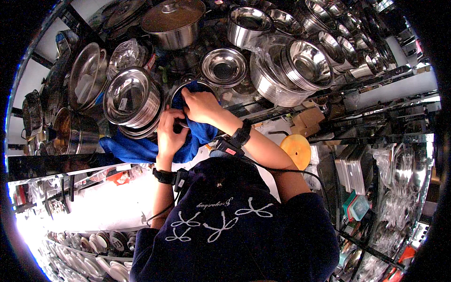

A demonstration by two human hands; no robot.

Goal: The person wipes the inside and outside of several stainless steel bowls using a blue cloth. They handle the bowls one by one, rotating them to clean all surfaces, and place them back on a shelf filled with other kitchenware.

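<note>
Shelves crowded with steel bowls point(134, 96) surround a blue cloth point(141, 148); the right hand point(201, 104) presses it into a steel pot point(181, 91), the left hand point(170, 131) grips the cloth just nearer.

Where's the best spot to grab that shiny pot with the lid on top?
Probably the pot with lid is best gripped by its two side handles, one hand from each side: it is wide and round. One handle shows at its right edge; the other I cannot make out. The lid's knob would likely lift only the lid.
</note>
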